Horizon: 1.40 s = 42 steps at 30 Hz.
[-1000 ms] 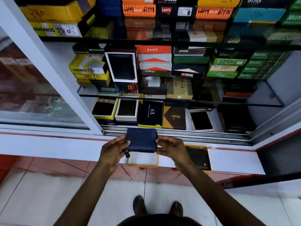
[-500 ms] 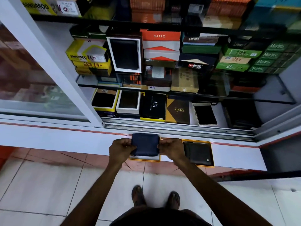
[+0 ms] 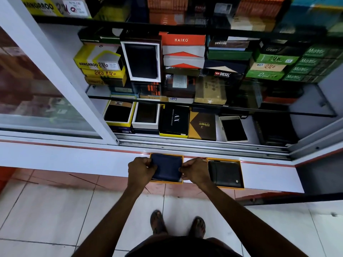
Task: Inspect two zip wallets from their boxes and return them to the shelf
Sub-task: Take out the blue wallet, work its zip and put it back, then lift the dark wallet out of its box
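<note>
**Navy wallet seated into its yellow-rimmed box**

Navy zip wallet (image 3: 167,168) lies in the left box (image 3: 166,156) on the white ledge (image 3: 74,160). Left hand (image 3: 142,170) and right hand (image 3: 195,172) pinch its opposite edges. A black wallet (image 3: 224,174) rests boxed beside it. Risk: the box overhangs the ledge; uneven pressing could tip it off.

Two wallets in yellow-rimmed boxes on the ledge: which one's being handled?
The navy blue zip wallet, gripped by the left hand and right hand; the black leather wallet lies untouched.
</note>
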Each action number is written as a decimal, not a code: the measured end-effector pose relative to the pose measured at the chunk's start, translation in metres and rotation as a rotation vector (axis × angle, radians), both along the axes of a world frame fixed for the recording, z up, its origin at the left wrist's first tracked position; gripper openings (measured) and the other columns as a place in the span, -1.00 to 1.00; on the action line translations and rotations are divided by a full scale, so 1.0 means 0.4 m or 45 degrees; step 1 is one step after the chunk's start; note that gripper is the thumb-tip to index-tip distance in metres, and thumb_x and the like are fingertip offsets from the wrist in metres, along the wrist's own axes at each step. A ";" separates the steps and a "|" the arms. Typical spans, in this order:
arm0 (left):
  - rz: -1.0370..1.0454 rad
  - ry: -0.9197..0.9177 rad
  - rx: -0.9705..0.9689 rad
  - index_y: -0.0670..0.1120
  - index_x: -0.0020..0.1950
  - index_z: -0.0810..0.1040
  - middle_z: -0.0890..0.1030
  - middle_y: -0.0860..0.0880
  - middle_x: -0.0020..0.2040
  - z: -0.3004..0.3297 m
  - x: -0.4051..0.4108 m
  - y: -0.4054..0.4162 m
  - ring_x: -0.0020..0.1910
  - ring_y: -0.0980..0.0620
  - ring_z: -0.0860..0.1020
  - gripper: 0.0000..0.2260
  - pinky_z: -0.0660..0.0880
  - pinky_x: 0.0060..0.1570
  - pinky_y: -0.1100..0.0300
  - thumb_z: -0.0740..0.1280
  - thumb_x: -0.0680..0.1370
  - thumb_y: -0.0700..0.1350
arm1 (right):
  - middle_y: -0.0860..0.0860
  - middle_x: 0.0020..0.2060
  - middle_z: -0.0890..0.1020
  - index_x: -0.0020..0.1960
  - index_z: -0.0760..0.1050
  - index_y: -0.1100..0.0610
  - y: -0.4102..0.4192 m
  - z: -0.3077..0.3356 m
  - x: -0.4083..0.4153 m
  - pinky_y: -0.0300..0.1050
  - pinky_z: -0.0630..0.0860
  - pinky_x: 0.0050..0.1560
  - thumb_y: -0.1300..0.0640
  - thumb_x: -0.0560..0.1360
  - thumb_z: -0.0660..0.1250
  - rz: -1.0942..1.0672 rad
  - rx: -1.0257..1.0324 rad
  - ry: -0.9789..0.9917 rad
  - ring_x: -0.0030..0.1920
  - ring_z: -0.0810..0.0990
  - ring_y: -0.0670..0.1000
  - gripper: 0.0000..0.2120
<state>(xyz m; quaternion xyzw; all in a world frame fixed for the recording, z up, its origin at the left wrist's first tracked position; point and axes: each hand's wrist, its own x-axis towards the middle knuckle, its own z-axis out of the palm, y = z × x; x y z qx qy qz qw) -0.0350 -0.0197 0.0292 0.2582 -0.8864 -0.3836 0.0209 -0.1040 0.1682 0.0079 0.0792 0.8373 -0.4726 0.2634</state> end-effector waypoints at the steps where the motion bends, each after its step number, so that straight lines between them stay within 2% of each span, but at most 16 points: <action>1: -0.009 -0.007 -0.012 -0.22 -0.12 0.72 0.74 -0.14 -0.16 -0.001 -0.001 0.002 -0.14 -0.10 0.68 -0.87 0.36 -0.10 0.28 0.47 0.44 -0.15 | 0.20 -0.29 0.73 -0.31 0.66 0.09 0.000 0.000 -0.005 0.17 0.69 -0.14 0.25 0.33 0.53 -0.002 0.022 -0.004 -0.30 0.74 0.17 -0.89; 4: -0.014 -0.017 -0.023 -0.23 -0.12 0.71 0.73 -0.15 -0.16 -0.005 -0.002 0.007 -0.15 -0.12 0.68 -0.87 0.40 -0.09 0.28 0.48 0.43 -0.17 | 0.14 -0.24 0.74 -0.28 0.68 0.09 -0.001 -0.011 -0.014 0.11 0.70 -0.14 0.21 0.34 0.52 0.021 0.056 0.001 -0.22 0.74 0.13 -0.94; 7: 0.004 -0.019 -0.019 -0.23 -0.01 0.70 0.73 -0.16 -0.06 -0.003 -0.002 0.013 -0.08 -0.11 0.69 -0.81 0.48 0.03 0.21 0.49 0.43 -0.17 | 0.08 -0.21 0.74 -0.17 0.71 0.18 -0.012 -0.017 -0.013 -0.21 0.66 -0.17 0.18 0.40 0.51 0.102 0.142 0.097 -0.18 0.72 0.03 -0.93; 8: 0.007 -0.025 -0.023 -0.23 0.01 0.70 0.73 -0.16 -0.05 -0.005 -0.002 0.012 -0.07 -0.11 0.69 -0.80 0.49 0.05 0.20 0.49 0.44 -0.17 | 0.07 -0.22 0.73 -0.17 0.71 0.20 -0.017 -0.015 -0.012 -0.26 0.64 -0.20 0.18 0.41 0.51 0.105 0.157 0.118 -0.18 0.72 0.02 -0.92; 11: 0.012 -0.050 -0.037 -0.21 0.02 0.70 0.73 -0.15 -0.04 -0.004 0.001 0.011 -0.06 -0.10 0.69 -0.79 0.50 0.06 0.17 0.49 0.44 -0.14 | 0.10 -0.21 0.75 -0.15 0.73 0.17 -0.023 -0.004 -0.006 -0.06 0.68 -0.08 0.18 0.41 0.47 0.108 0.209 0.205 -0.18 0.72 0.06 -0.92; 15: -0.002 -0.033 -0.074 -0.23 0.01 0.70 0.73 -0.17 -0.05 0.000 0.007 0.002 -0.08 -0.12 0.68 -0.79 0.53 0.08 0.11 0.49 0.44 -0.14 | 0.04 -0.10 0.76 -0.03 0.73 0.13 -0.012 0.019 0.006 -0.11 0.64 0.08 0.14 0.45 0.45 0.226 0.250 0.320 -0.07 0.71 0.00 -0.86; 18: -0.046 0.070 -0.098 -0.19 0.01 0.69 0.73 -0.13 -0.06 0.015 0.002 0.014 -0.08 -0.06 0.68 -0.78 0.49 0.03 0.21 0.51 0.42 -0.12 | 0.00 -0.01 0.74 0.02 0.71 0.13 0.028 0.036 0.006 -0.27 0.56 0.09 0.15 0.44 0.47 0.162 0.228 0.379 -0.03 0.69 -0.07 -0.84; 21: -0.107 0.118 -0.046 -0.14 0.00 0.70 0.73 -0.05 -0.09 0.036 -0.020 0.056 -0.14 0.10 0.62 -0.80 0.38 -0.05 0.48 0.52 0.41 -0.12 | -0.05 0.02 0.73 0.04 0.70 0.09 0.094 0.058 0.006 -0.37 0.50 0.07 0.13 0.45 0.47 0.102 0.272 0.434 -0.07 0.63 -0.18 -0.83; 23: -0.173 0.136 -0.016 -0.10 -0.01 0.70 0.73 -0.01 -0.10 0.053 -0.040 0.095 -0.15 0.17 0.59 -0.81 0.37 -0.09 0.52 0.52 0.40 -0.11 | -0.05 -0.01 0.74 0.02 0.70 0.07 0.139 0.076 0.003 -0.31 0.54 0.13 0.13 0.46 0.44 0.144 0.366 0.464 -0.04 0.67 -0.13 -0.85; 25: -0.245 0.154 0.025 -0.09 -0.02 0.71 0.72 0.02 -0.10 0.068 -0.060 0.143 -0.15 0.18 0.60 -0.83 0.46 -0.06 0.43 0.51 0.41 -0.11 | -0.01 -0.07 0.76 -0.06 0.71 0.07 0.185 0.095 -0.004 -0.24 0.58 0.06 0.16 0.46 0.40 0.144 0.453 0.492 -0.03 0.71 -0.02 -0.88; 27: -0.303 0.126 0.081 -0.08 -0.01 0.70 0.71 0.05 -0.10 0.075 -0.080 0.195 -0.17 0.19 0.60 -0.82 0.47 -0.09 0.43 0.51 0.42 -0.10 | 0.04 -0.09 0.76 -0.11 0.71 0.10 0.232 0.116 -0.013 -0.13 0.61 0.09 0.17 0.45 0.41 0.073 0.437 0.510 -0.04 0.72 0.06 -0.91; 31: -0.419 0.053 0.187 -0.07 0.03 0.70 0.70 0.03 -0.11 0.065 -0.116 0.289 -0.20 0.18 0.61 -0.77 0.52 -0.14 0.37 0.54 0.39 -0.10 | 0.07 0.03 0.73 0.03 0.68 0.15 0.317 0.144 -0.023 -0.19 0.52 0.09 0.22 0.47 0.41 0.056 0.463 0.445 0.03 0.70 0.09 -0.84; 34: -0.475 -0.024 0.233 -0.10 0.04 0.69 0.70 0.02 -0.10 0.058 -0.141 0.342 -0.14 0.11 0.65 -0.75 0.57 -0.12 0.31 0.55 0.37 -0.16 | 0.11 0.10 0.70 0.15 0.63 0.17 0.358 0.144 -0.032 -0.06 0.58 0.18 0.22 0.45 0.45 0.138 0.407 0.417 0.11 0.68 0.13 -0.73; 40: -0.552 -0.149 0.219 -0.16 0.14 0.63 0.70 -0.08 0.03 0.030 -0.169 0.411 -0.11 0.05 0.64 -0.59 0.55 -0.09 0.27 0.57 0.32 -0.22 | 0.04 0.13 0.68 0.22 0.54 0.07 0.406 0.111 -0.060 0.05 0.62 0.13 -0.13 0.26 0.51 0.511 0.584 0.365 0.14 0.64 0.12 -0.42; 42: -0.589 -0.179 0.186 -0.16 0.21 0.59 0.67 -0.09 0.09 0.022 -0.165 0.428 -0.06 0.03 0.62 -0.52 0.51 -0.10 0.30 0.57 0.31 -0.23 | 0.03 0.16 0.66 0.26 0.51 0.04 0.414 0.112 -0.063 0.04 0.60 0.14 -0.16 0.23 0.53 0.628 0.685 0.375 0.18 0.61 0.14 -0.35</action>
